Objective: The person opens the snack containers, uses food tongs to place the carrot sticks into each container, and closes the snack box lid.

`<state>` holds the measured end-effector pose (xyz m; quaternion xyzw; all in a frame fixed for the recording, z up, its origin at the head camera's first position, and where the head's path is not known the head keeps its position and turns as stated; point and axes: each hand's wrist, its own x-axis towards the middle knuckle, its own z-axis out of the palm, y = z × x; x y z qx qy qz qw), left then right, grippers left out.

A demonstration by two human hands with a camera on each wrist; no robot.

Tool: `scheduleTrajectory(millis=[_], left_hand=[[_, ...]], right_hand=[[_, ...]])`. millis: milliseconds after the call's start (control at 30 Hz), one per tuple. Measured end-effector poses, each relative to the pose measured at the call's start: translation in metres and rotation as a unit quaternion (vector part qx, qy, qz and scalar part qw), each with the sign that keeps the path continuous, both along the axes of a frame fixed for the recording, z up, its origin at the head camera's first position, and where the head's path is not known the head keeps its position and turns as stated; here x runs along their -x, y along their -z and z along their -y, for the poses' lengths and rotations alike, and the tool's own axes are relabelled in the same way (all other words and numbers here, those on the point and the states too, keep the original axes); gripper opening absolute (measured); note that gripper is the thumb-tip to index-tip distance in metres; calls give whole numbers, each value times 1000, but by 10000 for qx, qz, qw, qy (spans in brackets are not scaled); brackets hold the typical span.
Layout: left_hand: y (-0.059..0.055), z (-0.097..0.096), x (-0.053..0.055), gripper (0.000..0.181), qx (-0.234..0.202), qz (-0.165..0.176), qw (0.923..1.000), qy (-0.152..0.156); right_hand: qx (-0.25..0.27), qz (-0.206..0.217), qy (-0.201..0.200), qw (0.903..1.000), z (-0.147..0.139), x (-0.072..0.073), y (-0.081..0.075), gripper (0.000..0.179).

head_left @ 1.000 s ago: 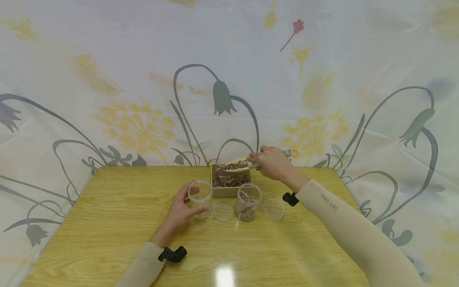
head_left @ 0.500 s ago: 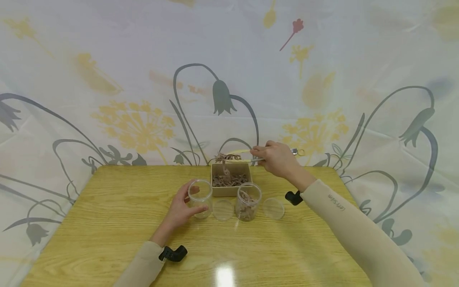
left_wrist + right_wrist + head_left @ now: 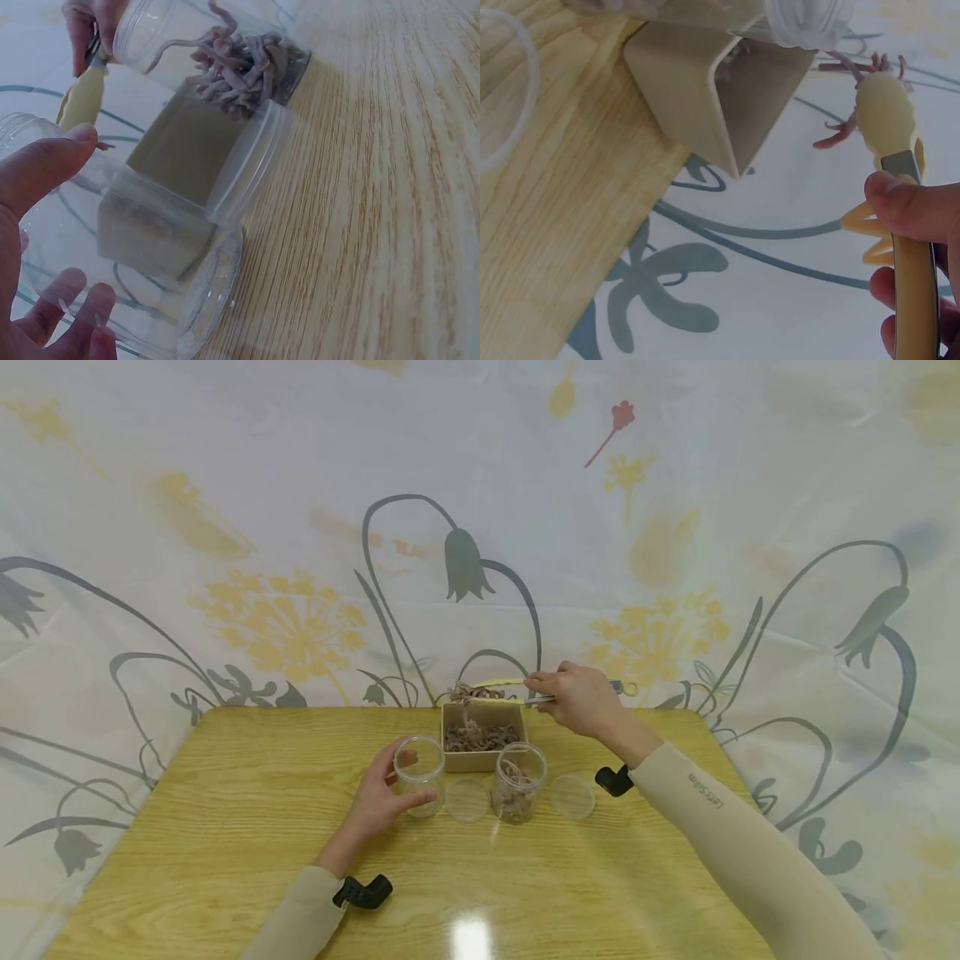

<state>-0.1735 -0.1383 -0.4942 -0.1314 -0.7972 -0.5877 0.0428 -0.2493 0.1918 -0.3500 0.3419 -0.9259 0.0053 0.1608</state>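
My left hand (image 3: pixel 378 793) holds an empty clear jar (image 3: pixel 422 760) upright on the table, thumb on the near side and fingers round the far side. With my right hand (image 3: pixel 577 697) I grip tongs (image 3: pixel 501 700) with yellow tips. A clump of thin greyish-purple strips (image 3: pixel 463 692) is pinched in the tips, and some strands dangle. It hangs above the beige box (image 3: pixel 471 763), which has more such strips at its bottom. In the right wrist view, strips stick out past the yellow tong head (image 3: pixel 885 112).
Right of the held jar stands a second clear jar (image 3: pixel 517 785), partly filled with the same strips. One clear lid (image 3: pixel 467 800) lies between the jars, another lid (image 3: pixel 573 797) to the right. A patterned cloth (image 3: pixel 300 527) hangs behind the wooden table (image 3: pixel 225 827).
The tongs have risen out of the box with a clump of strips and then stayed nearly still above it. My left hand and its jar have not moved.
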Motion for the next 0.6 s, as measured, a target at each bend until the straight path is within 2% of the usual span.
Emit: scheduleTrajectory(millis=[233, 400, 600], left_hand=[[-1, 0, -1, 88, 22, -13, 10000, -10], [-1, 0, -2, 90, 37, 58, 10000, -23], [-2, -1, -2, 88, 3, 50, 10000, 1]], right_hand=[[407, -217, -35, 9989, 1, -4, -11, 43], [652, -127, -166, 9977, 7, -11, -22, 45], [996, -304, -542, 9931, 21, -24, -31, 46]])
